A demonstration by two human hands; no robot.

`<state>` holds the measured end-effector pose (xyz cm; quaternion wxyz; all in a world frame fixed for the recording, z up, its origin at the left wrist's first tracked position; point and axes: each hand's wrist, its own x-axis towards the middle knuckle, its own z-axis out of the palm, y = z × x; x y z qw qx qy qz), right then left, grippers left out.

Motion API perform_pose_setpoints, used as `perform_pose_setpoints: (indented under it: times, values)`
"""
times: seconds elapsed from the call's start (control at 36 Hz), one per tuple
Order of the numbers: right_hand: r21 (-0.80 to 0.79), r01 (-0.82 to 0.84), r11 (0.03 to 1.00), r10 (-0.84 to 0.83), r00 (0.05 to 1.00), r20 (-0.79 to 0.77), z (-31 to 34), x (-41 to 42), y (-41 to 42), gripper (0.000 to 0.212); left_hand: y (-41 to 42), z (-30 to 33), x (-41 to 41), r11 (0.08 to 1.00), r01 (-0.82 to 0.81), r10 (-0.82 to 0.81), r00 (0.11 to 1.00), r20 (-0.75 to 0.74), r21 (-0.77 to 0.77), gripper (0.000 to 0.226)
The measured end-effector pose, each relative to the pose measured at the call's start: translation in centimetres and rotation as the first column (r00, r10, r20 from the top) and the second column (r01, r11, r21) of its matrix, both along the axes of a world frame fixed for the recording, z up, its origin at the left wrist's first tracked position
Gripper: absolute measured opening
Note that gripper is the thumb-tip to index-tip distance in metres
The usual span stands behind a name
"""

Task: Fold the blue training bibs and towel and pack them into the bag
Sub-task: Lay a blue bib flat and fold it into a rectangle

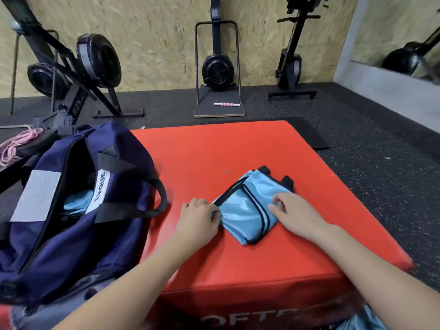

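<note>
A light blue training bib [245, 210] with black trim lies folded into a small bundle on the red padded box [238, 153]. My left hand [197, 217] pinches the bib's left edge. My right hand [292, 213] grips its right side, fingers curled into the cloth. An open navy duffel bag [78, 210] sits at the box's left edge, black handles up. More light blue cloth [78, 202] shows inside its opening. Another piece of blue fabric [362, 320] shows at the bottom right corner, mostly out of frame.
Rowing machines [78, 75] and a ski trainer [217, 67] stand against the plywood wall. A pink roller stick [227, 104] lies on the trainer's base. A pink rope [16, 144] lies at the far left. Black rubber floor surrounds the box.
</note>
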<state>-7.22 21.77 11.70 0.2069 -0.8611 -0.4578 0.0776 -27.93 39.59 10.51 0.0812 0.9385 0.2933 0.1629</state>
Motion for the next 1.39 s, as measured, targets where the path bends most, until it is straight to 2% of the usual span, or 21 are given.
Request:
perform_pose_setpoints:
  times: [0.14,0.22,0.31,0.42,0.53,0.64,0.89,1.03,1.14,1.28,1.39]
  values:
    - [0.029,-0.117,0.993,0.117,0.993,0.014,0.3,-0.3,-0.1,0.040,-3.7,0.2,-1.5,0.999,0.032,-0.032,0.999,-0.022,-0.001,0.031]
    - [0.082,-0.208,0.975,0.203,0.977,0.064,0.5,-1.8,-0.5,0.037,-5.1,0.3,-2.3,0.998,-0.002,0.001,1.000,-0.005,-0.060,0.028]
    - [0.118,-0.294,0.948,0.284,0.954,0.100,0.0,-3.5,-0.9,0.042,-5.4,0.4,-2.7,0.995,-0.005,0.007,1.000,0.022,-0.100,0.025]
    - [0.095,-0.369,0.925,0.352,0.923,0.153,-1.0,-5.2,-1.2,0.032,-5.0,0.3,-2.8,0.996,-0.017,0.020,0.999,0.034,-0.091,0.024]
    - [0.083,-0.357,0.931,0.340,0.926,0.163,-1.5,-5.9,-1.4,0.030,-4.5,0.0,-3.0,0.995,0.026,-0.023,0.999,0.039,-0.094,0.024]
    - [0.135,-0.319,0.938,0.298,0.942,0.156,-2.2,-6.0,-1.1,0.012,-3.4,-0.5,-3.0,0.983,0.160,-0.153,0.985,0.086,-0.087,0.024]
    - [0.109,-0.293,0.950,0.272,0.946,0.176,-2.4,-6.2,-0.7,0.008,-2.0,0.0,-2.2,0.929,0.244,-0.218,0.968,0.121,-0.278,0.042]
    - [0.115,-0.267,0.957,0.249,0.957,0.150,-2.5,-6.3,-1.1,0.040,-1.6,0.2,-1.9,0.936,0.240,-0.218,0.970,0.112,-0.256,0.045]
    - [0.136,-0.277,0.951,0.252,0.952,0.174,-2.6,-6.2,-1.3,0.033,-1.3,0.4,-1.5,0.943,0.265,-0.245,0.962,0.122,-0.203,0.048]
    - [0.102,-0.286,0.953,0.264,0.946,0.190,-2.4,-6.2,-1.3,0.034,-0.9,0.6,-1.5,0.935,0.325,-0.306,0.942,0.137,-0.141,0.033]
    - [0.101,-0.291,0.951,0.267,0.942,0.203,-2.5,-6.1,-1.1,0.032,-0.3,0.2,-1.7,0.914,0.397,-0.392,0.917,0.072,-0.084,0.025]
